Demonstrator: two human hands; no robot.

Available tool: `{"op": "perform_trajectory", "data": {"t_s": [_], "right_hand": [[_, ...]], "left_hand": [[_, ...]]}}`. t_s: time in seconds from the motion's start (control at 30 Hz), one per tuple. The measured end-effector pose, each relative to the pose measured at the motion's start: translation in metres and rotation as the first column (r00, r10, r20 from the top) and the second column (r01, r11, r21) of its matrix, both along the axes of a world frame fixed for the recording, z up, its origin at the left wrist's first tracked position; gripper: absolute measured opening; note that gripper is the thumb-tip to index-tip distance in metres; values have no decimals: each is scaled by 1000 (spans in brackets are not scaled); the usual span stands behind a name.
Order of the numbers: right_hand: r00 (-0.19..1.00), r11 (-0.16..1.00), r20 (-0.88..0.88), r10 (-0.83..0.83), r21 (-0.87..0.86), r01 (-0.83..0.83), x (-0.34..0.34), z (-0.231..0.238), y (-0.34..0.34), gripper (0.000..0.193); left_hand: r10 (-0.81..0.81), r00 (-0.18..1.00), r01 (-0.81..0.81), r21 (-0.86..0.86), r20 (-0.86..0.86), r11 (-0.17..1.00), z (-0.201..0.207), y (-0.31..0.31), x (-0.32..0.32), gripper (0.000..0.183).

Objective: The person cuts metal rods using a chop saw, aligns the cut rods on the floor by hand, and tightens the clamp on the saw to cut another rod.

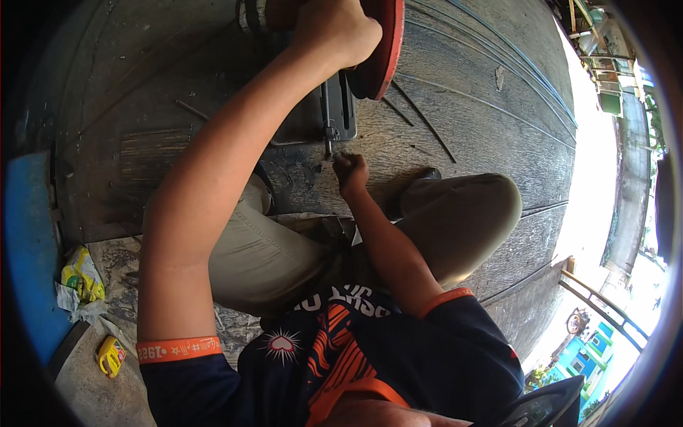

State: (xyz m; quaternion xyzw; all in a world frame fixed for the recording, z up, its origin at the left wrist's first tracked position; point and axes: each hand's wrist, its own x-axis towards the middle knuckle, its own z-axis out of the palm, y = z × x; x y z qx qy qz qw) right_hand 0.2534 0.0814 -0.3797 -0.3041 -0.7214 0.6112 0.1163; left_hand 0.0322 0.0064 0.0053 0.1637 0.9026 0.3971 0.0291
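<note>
At the top of the head view stands a cut-off saw with a red-edged round guard [393,50], partly cut off by the frame. My left hand [334,32] is bent over the saw beside this guard; its fingers are out of sight. The saw's dark metal base [348,117] rests on the floor between my knees and the guard. A clamp screw [328,135] runs from the base toward me. My right hand [352,173] is closed at the near end of the screw, on what looks like its crank handle, slightly blurred.
Thin metal rods [427,124] lie right of the saw, and long bars [491,50] stretch across the worn floor at the upper right. On the left are a blue panel [32,256], a yellow packet [84,274] and a yellow bottle [111,356]. My bent knees flank the work.
</note>
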Motion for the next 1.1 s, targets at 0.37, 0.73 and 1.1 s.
{"op": "perform_trajectory", "data": {"t_s": [0.37,0.73,1.1], "right_hand": [[993,992,90,-76,-95,85,6,2,-44,42],[978,945,184,-97,-291,149,10,0,-63,43],[930,926,46,-365,-79,368,-95,-9,105,24]], "left_hand": [[59,991,-61,-15,-121,998,-6,4,4,72],[103,989,-94,83,-109,992,-14,9,5,73],[-25,983,52,149,-181,987,-13,15,-16,60]]}}
